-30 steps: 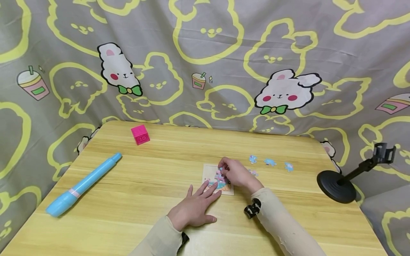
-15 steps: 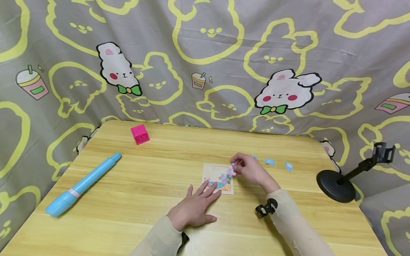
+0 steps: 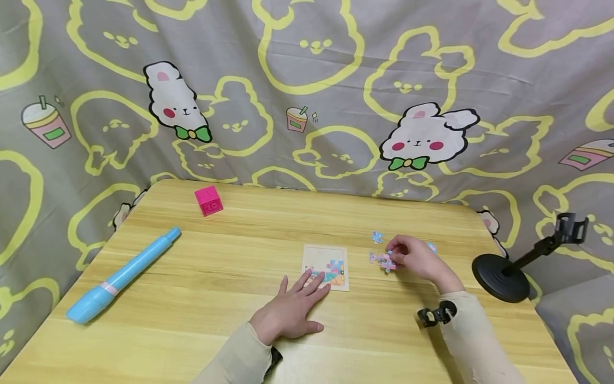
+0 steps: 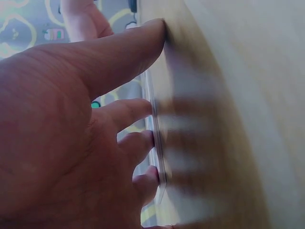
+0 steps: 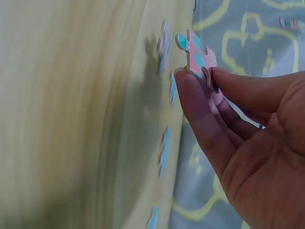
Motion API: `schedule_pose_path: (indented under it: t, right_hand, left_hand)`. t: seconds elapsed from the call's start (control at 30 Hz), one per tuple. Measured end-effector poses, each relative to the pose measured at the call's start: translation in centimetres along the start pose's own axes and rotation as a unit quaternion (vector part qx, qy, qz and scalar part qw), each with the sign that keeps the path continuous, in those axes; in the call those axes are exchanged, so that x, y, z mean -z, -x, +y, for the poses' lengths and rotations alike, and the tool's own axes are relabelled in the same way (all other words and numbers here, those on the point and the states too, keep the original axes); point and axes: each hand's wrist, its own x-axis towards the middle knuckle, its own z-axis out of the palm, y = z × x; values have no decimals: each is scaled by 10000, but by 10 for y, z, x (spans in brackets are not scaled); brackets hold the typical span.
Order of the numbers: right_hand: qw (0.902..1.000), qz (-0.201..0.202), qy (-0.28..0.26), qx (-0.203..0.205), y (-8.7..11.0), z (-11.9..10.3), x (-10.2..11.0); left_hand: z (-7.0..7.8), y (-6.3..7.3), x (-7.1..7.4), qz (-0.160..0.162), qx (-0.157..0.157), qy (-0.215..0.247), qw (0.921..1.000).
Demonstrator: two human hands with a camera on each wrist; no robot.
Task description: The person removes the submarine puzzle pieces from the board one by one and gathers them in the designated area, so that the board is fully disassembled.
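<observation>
Right grip (image 3: 421,260) pinches a puzzle piece (image 5: 198,56) above the tabletop (image 3: 201,336)

Thumb and fingertips squeeze the pink, blue-green-spotted piece, its knobbed edges jutting free, to the right of the puzzle board (image 3: 319,255). A strip of bare wood separates it from the board's right edge. Joined pieces line the board's near side and climb partway up its right edge; pale backing shows above. The left grip (image 3: 287,313) lies spread, fingers reaching over the board's near edge, thumb held out sideways.

Room is tighter around the right knuckles: a pinkish loose piece (image 3: 374,258) sits near the pinched one, a blue piece (image 3: 378,237) farther back, and another piece (image 3: 433,247) peeks out behind the hand. Well apart, a black stand (image 3: 500,278) occupies the tabletop's right edge. Across the far edge hangs a patterned curtain (image 3: 336,114).
</observation>
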Motion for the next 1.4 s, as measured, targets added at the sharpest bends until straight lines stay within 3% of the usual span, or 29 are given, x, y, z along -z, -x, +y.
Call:
schedule_pose_path:
  t: [0.2, 0.5, 0.83, 1.07, 1.2, 1.4]
  right_hand:
    - [9997, 71, 64, -235, 6, 18, 12]
    - [9989, 145, 372, -260, 1, 30, 16]
    - [9937, 322, 1061, -171, 0, 36, 18]
    - [9909, 657, 1173, 65, 0, 10, 2]
    - [9918, 399, 1072, 574, -5, -13, -20]
    - [9811, -89, 1533, 1180, -10, -44, -53]
  left_hand:
    - [-1, 0, -1, -12, 16, 50, 10000]
    - [-2, -2, 0, -40, 42, 30, 10000]
    - [-1, -1, -1, -38, 16, 24, 10000]
    - [0, -2, -1, -34, 16, -17, 10000]
    - [0, -2, -1, -16, 4, -2, 10000]
    - [0, -2, 0, -18, 7, 32, 10000]
